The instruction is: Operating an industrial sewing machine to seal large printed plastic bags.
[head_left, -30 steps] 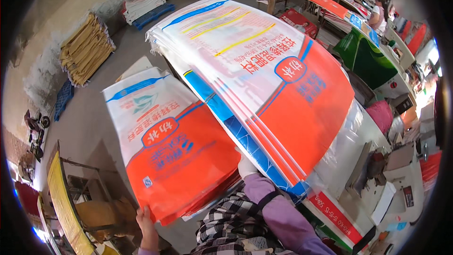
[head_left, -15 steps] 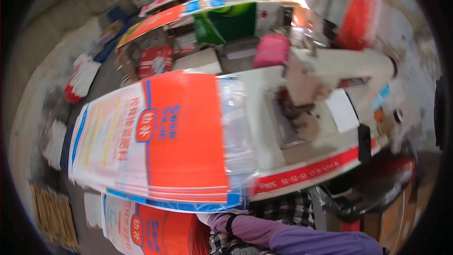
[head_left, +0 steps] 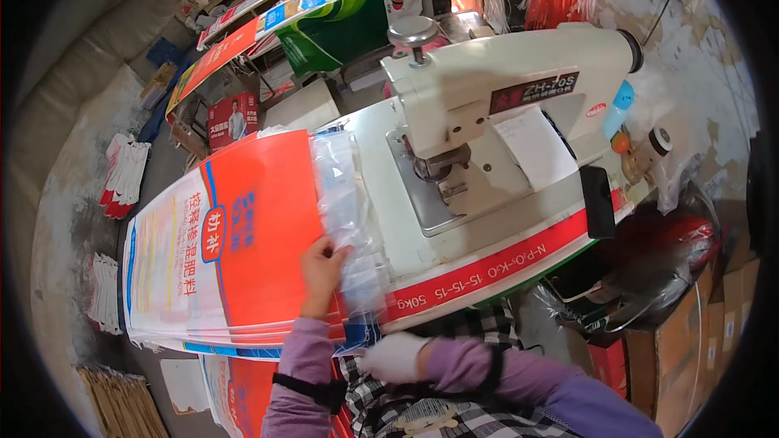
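Observation:
A stack of printed woven bags (head_left: 268,219), orange and white with blue trim, lies on the table left of the sewing machine. Clear plastic liners (head_left: 350,215) stick out of the bags' right end. My bare left hand (head_left: 322,269) rests at that end, thumb and forefinger pinched on the edge of the top plastic liner. My right hand (head_left: 395,357), in a white glove, is below the near edge of the stack, close to my lap; its fingers are blurred. The cream industrial sewing machine (head_left: 487,89) stands to the right, with neither hand on it.
White paper (head_left: 535,144) lies on the machine bed, and a black phone-like slab (head_left: 598,203) is at the table's front edge. More bags (head_left: 247,397) are below the stack. Cardboard boxes (head_left: 673,365) stand at the lower right. Behind is another bag-covered table (head_left: 235,49).
My left hand has come into view and onto the liner end of the stack. My gloved right hand now shows more. The view has shifted, bringing the machine closer.

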### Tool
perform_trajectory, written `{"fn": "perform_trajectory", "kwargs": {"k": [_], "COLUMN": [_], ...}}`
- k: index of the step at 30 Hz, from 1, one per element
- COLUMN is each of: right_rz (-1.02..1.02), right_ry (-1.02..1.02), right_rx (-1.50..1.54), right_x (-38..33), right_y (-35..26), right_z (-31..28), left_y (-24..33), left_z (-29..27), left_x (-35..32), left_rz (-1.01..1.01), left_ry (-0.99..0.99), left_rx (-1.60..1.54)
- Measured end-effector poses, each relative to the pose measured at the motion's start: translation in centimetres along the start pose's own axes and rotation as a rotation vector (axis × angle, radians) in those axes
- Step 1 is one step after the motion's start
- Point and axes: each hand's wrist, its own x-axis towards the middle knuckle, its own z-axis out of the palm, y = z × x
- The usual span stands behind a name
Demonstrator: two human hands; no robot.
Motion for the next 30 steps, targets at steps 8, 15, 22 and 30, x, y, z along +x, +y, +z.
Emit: {"fn": "perform_trajectory", "kwargs": {"k": [8,15,22,30], "right_rz": [0.236,0.1,0.182,0.328], "right_ry": [0.929,0.714,0.969,1.112], "right_rx": [0.564,0.684,1.143,0.545], "right_x": [-0.3,3.6,7.1,6.6], "right_y": [7.7,13.5,6.9,6.8], "right_z": [-9.7,-5.6,-6.1,-6.8], "left_y": [4.7,6.7,3.7,1.6], "left_z": [-1.0,-1.3,-1.6,-4.1], "left_x": [-3.3,-6.2,-5.0,-3.6], "left_rz": [0.213,0.657,-0.087,-0.101], "left_ry": [-0.018,-0.072,-0.167,0.304], "left_rx": [-0.112,0.147,-0.541,-1.014]}}
